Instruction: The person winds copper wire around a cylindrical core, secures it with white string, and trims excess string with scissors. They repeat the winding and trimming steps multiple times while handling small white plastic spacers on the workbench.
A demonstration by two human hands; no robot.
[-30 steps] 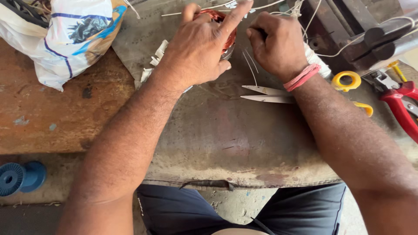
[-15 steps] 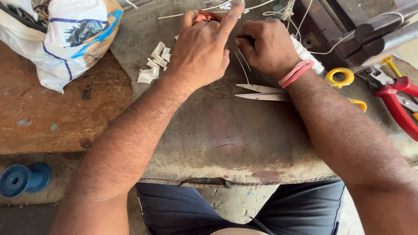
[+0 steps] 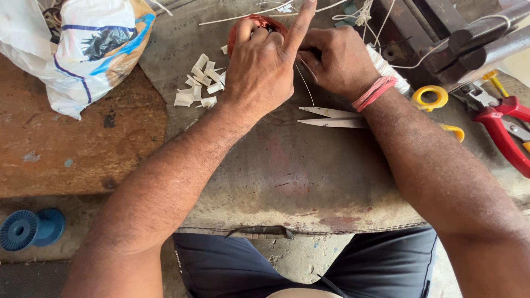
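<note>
Up top, reddish copper coil [image 3: 259, 25], hands [image 3: 265, 66] covering

Beside the scissors [image 3: 353, 117]: two hands [image 3: 262, 66], one red pliers [image 3: 505, 135], one blue spool [image 3: 30, 229], one plastic bag [image 3: 83, 49].

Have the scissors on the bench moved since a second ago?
No. The scissors lie as before, blades pointing toward the white paper scraps, under the right hand.

The left hand [image 3: 264, 66] now sits a bit toward 9 o'clock on the red coil [image 3: 255, 25], and more of the coil shows than before. Its pointing finger sticks up straighter toward 12 o'clock. More of the small white pieces [image 3: 200, 83] show now at its 9 o'clock side.
</note>
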